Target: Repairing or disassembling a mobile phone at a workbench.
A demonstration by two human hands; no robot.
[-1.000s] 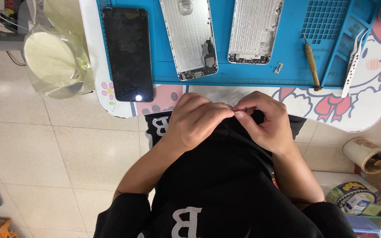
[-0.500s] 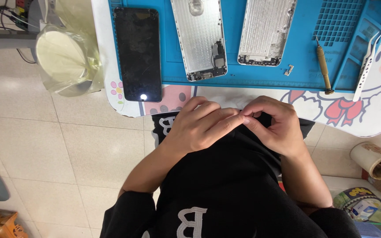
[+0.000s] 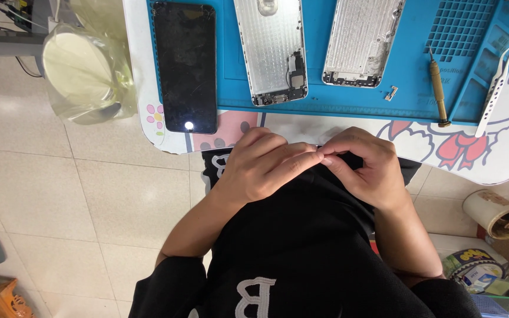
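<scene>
Item: left hand (image 3: 263, 168) and right hand (image 3: 363, 165), fingertips pinched together at table edge over lap — held object too small to tell. Blue mat (image 3: 419, 76) at twelve o'clock; advisable to work over it — dropped parts stay findable.

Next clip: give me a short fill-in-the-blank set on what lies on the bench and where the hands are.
1. The left hand and right hand meet fingertip to fingertip over the person's ____ shirt.
2. The two opened metal phone housings lie on a ____ work mat.
3. The dark phone lies to the ____ of both housings.
4. The white tweezers lie to the right of the ____ handled screwdriver.

Missing words: black; blue; left; brown
</scene>
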